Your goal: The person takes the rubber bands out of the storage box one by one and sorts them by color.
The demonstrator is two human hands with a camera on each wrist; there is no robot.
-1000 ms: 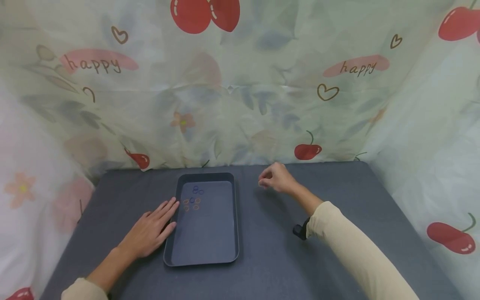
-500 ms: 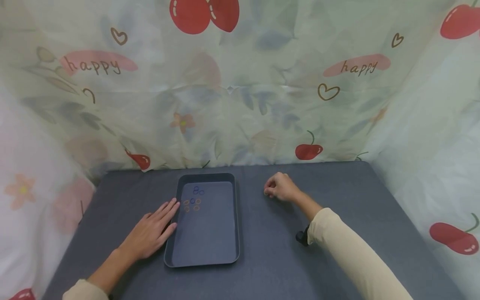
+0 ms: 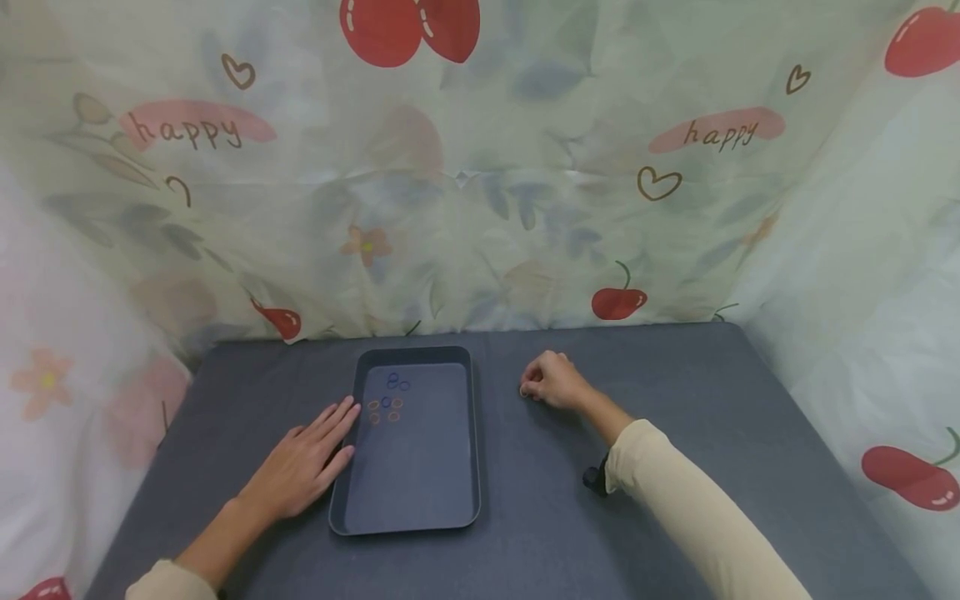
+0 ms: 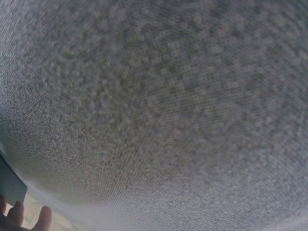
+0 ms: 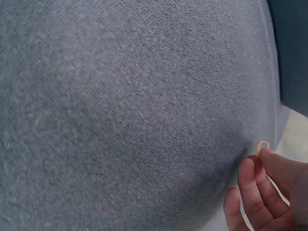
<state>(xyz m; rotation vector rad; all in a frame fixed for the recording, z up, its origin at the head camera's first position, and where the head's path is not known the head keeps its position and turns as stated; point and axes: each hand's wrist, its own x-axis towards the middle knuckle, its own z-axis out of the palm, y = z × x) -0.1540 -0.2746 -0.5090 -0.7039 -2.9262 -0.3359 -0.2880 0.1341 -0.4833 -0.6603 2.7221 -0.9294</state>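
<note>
My right hand (image 3: 557, 380) pinches a thin orange ring-shaped band (image 5: 263, 145) between thumb and forefinger, right of the tray. In the right wrist view the band's loop stands up from the fingertips; the head view shows only a small bit of it. My left hand (image 3: 297, 463) lies with straight fingers against the left rim of the dark shallow tray (image 3: 476, 450). Inside the tray, toward its far left, lie several blue rings (image 3: 405, 386) and several orange rings (image 3: 394, 417). Only a few left fingertips (image 4: 44, 217) show in the left wrist view.
Dark grey cloth (image 3: 540, 517) covers the table under the tray and hands. A patterned fabric curtain (image 3: 480, 250) hangs behind the table's far edge and along both sides. A small black device (image 3: 595, 479) is on my right wrist.
My right hand has come down and slightly toward me, then shifted a little left toward the tray; the pinched band now shows at its fingertips. The left hand and tray stay in place.
</note>
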